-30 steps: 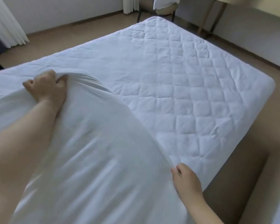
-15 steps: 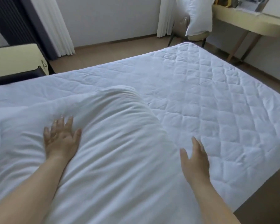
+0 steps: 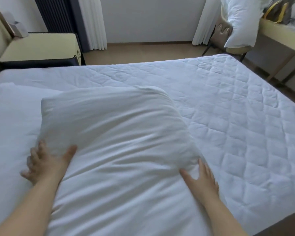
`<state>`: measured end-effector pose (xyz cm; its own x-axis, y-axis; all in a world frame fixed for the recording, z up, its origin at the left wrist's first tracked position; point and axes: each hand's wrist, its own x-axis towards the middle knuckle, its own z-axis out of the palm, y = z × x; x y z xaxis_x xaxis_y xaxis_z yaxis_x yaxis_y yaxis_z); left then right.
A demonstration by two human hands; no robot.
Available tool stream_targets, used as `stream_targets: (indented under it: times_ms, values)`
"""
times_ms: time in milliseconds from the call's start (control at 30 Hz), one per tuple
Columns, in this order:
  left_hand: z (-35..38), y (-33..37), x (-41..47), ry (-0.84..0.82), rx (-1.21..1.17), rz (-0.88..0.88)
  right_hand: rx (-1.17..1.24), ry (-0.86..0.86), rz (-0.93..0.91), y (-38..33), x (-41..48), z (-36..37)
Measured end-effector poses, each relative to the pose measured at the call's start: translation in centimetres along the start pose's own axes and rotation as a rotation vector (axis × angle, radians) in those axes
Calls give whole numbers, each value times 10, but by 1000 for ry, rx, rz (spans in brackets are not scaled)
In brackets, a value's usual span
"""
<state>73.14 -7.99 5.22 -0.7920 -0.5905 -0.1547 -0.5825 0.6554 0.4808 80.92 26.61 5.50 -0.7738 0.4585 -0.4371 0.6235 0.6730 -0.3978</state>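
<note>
A large white pillow point(image 3: 119, 142) lies on the near left part of a bed with a white quilted mattress cover point(image 3: 237, 116). My left hand point(image 3: 44, 164) is at the pillow's left edge, fingers spread and blurred, thumb lying on top of the fabric. At the pillow's right edge is my right hand point(image 3: 201, 181), fingers straight against the side and thumb spread over the top. Neither hand visibly curls round the pillow.
More white bedding point(image 3: 12, 116) lies left of the pillow. A cream nightstand point(image 3: 39, 48) stands beyond the bed at the far left. At the far right a chair point(image 3: 223, 34) carries another pillow point(image 3: 240, 26), beside a desk point(image 3: 283, 36) with a bag point(image 3: 278, 11).
Both hands let go of the pillow corners they gripped. The pillow dropped flat onto the bed. My hands then slid out to its left and right edges, and the view tilted up.
</note>
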Motion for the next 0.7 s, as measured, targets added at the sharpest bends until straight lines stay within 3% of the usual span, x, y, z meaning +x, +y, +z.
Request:
stream_targets:
  times_ms: [133,267,500,700]
  values:
    - [2,-29,-1,-248,-175,-214,309,-50,45,-9,42,-14]
    - [12,-28,-10,-269,-296,-210,446,-95,40,-19,74,-15]
    - [35,-31,4,-228,-391,-244,359,-71,-25,-18,95,4]
    - [41,-14,-1,-168,-336,-277,39,-35,-39,-28,103,13]
